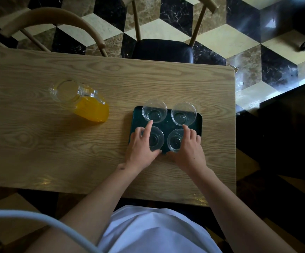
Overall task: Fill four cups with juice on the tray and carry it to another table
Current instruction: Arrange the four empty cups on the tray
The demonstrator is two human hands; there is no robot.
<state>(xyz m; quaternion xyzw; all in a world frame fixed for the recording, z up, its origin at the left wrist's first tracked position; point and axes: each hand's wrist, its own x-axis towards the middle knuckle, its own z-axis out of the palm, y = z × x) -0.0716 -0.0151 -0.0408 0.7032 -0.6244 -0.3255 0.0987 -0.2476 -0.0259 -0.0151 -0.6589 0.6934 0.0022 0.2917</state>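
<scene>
A dark green tray [167, 123] lies on the wooden table [56, 143] and carries several clear, empty glass cups: far left cup [154, 111], far right cup [183, 114], near left cup [156, 138], near right cup [174, 140]. My left hand [141, 148] wraps around the near left cup, its index finger touching the far left cup's rim. My right hand [189, 147] wraps around the near right cup, fingers reaching toward the far right cup. A glass jug [80, 101] with orange juice stands to the left of the tray, untouched.
Two wooden chairs stand across the table, one at the far left [56, 24] and one with a black seat [162, 50] behind the tray. The table's right edge [234, 125] is close to the tray. A dark surface [284, 125] lies further right.
</scene>
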